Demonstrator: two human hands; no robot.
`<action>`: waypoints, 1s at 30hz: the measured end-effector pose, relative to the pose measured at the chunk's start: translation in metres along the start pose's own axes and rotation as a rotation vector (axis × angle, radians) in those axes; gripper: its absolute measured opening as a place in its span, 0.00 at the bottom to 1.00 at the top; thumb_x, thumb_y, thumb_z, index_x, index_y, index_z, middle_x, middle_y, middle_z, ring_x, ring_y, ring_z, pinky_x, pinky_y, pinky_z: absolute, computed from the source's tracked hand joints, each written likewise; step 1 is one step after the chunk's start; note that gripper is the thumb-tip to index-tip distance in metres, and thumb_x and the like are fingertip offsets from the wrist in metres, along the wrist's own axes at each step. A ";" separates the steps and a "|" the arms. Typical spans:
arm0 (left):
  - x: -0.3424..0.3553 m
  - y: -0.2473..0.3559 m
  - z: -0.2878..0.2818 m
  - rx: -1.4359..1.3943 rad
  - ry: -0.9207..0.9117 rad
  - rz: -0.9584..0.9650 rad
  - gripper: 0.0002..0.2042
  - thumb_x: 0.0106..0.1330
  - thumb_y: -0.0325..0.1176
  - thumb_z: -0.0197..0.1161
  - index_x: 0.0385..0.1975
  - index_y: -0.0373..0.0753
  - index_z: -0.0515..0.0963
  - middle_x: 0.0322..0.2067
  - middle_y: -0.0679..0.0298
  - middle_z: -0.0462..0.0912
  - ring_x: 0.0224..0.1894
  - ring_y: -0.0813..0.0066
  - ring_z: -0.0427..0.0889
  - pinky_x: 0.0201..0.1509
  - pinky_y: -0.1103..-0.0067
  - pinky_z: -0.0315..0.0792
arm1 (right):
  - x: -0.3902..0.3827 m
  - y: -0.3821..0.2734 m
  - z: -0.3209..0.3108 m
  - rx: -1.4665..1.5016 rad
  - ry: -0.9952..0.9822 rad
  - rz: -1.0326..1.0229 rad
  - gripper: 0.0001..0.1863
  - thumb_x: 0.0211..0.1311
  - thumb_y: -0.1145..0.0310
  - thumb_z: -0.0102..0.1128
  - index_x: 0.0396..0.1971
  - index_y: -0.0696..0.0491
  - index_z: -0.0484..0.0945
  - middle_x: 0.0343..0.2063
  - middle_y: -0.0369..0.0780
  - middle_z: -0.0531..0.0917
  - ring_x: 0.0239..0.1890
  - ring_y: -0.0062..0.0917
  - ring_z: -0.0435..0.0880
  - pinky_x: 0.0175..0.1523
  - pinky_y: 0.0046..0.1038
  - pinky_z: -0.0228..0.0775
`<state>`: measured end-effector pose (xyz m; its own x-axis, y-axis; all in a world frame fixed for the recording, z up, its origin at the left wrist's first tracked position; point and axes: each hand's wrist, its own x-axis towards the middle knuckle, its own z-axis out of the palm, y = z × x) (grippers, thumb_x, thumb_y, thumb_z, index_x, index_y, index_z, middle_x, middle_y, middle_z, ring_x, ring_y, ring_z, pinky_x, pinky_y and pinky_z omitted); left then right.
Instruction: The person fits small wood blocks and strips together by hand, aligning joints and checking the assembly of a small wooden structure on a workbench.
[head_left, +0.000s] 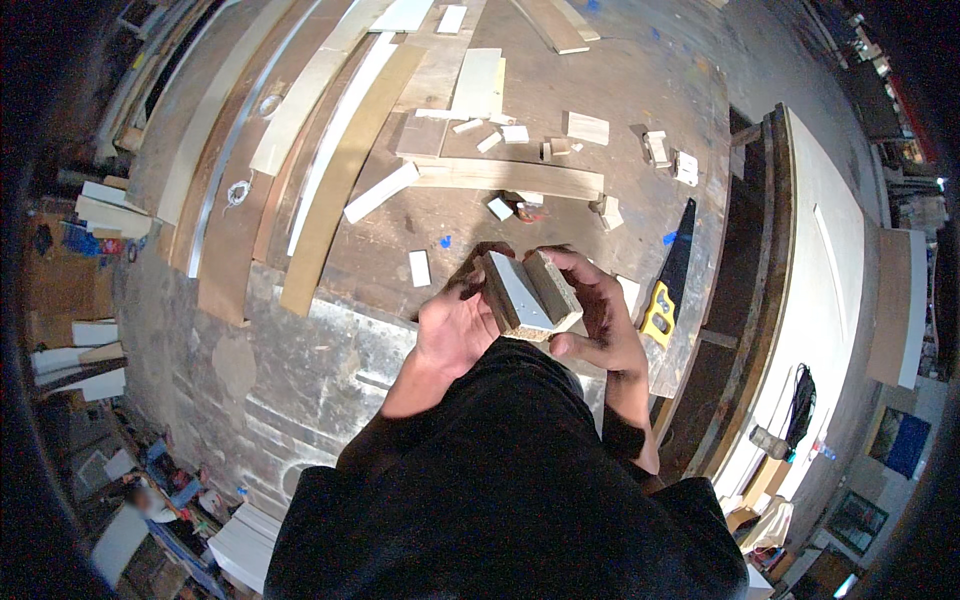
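Observation:
Close to my body, both hands hold a small wooden block piece (520, 290) that has a white inner face between two raised wooden sides, like a short channel. My left hand (455, 325) wraps its left side, with the far fingers partly hidden. My right hand (603, 318) grips its right side, thumb at the near lower corner. To the right of my right hand lies a handsaw (660, 313) with a yellow handle and dark blade. A small white offcut (419, 268) rests on the workbench (330, 370) left of my left hand.
Long boards (352, 170) and strips cover the bench's left side. A wooden plank (510, 178) and several small offcuts (588, 127) lie beyond my hands. On the right stands another table with a large white panel (825, 240). A person (150, 503) is at the far lower left.

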<state>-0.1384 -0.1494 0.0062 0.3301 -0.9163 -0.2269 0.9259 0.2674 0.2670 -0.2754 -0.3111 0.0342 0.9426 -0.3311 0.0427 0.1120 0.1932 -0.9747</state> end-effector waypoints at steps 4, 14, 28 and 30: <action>0.004 -0.001 0.003 0.028 0.147 0.025 0.19 0.72 0.34 0.54 0.61 0.37 0.69 0.52 0.55 0.80 0.51 0.68 0.83 0.56 0.72 0.78 | 0.000 -0.003 -0.002 0.001 0.039 0.022 0.48 0.43 0.60 0.85 0.65 0.60 0.69 0.58 0.42 0.76 0.62 0.30 0.74 0.66 0.35 0.65; 0.007 0.009 0.035 0.810 -0.064 0.423 0.48 0.46 0.30 0.84 0.68 0.31 0.62 0.60 0.57 0.74 0.55 0.71 0.80 0.55 0.74 0.77 | 0.001 -0.008 -0.002 -0.023 0.178 0.000 0.44 0.45 0.62 0.83 0.63 0.59 0.70 0.58 0.42 0.76 0.63 0.31 0.75 0.65 0.36 0.68; 0.007 0.007 0.048 0.939 -0.132 0.538 0.51 0.47 0.34 0.84 0.69 0.27 0.58 0.57 0.52 0.76 0.60 0.66 0.77 0.65 0.70 0.72 | 0.001 -0.026 0.003 -0.062 0.118 -0.093 0.49 0.36 0.68 0.87 0.63 0.60 0.71 0.58 0.42 0.74 0.61 0.34 0.77 0.57 0.35 0.79; 0.007 0.008 0.049 0.934 -0.140 0.538 0.51 0.47 0.34 0.84 0.69 0.27 0.58 0.57 0.52 0.76 0.60 0.66 0.77 0.66 0.69 0.72 | 0.001 -0.025 0.003 -0.052 0.110 -0.116 0.49 0.36 0.69 0.88 0.63 0.60 0.71 0.58 0.43 0.74 0.61 0.35 0.77 0.57 0.36 0.80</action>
<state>-0.1382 -0.1679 0.0523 0.5717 -0.7889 0.2256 0.1416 0.3657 0.9199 -0.2759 -0.3132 0.0593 0.8839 -0.4479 0.1346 0.1995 0.1008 -0.9747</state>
